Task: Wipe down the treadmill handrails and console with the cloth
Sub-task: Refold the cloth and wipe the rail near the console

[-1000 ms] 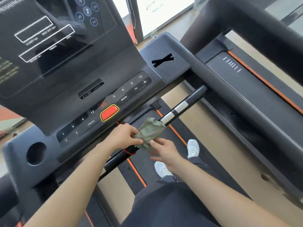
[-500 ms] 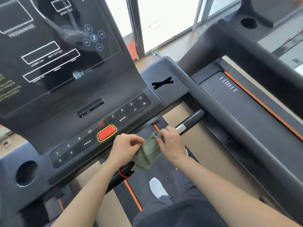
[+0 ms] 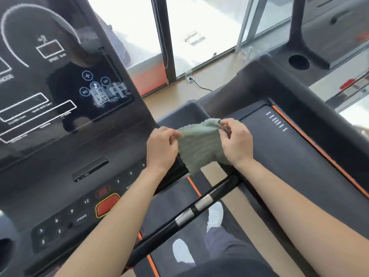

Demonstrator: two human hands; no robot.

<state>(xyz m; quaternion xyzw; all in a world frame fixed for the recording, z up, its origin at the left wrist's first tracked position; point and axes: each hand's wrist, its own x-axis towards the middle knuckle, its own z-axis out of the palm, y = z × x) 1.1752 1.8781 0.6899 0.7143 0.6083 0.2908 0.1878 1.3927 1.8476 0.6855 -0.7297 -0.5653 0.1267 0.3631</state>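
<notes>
The green cloth (image 3: 199, 145) hangs in the air over the right end of the console (image 3: 60, 176), touching no surface. The left hand (image 3: 162, 146) and right hand (image 3: 235, 140) each pinch a top corner with curled fingers and spread it.

Probable step: readying the cloth. Next, press it flat to the console or the front handrail (image 3: 159, 231).

Both forearms bare, stretched fwd. L hand (image 3: 162, 147) & R hand (image 3: 236, 140) near each other, fingers curled, each pinching a top corner of cloth (image 3: 199, 144).
</notes>
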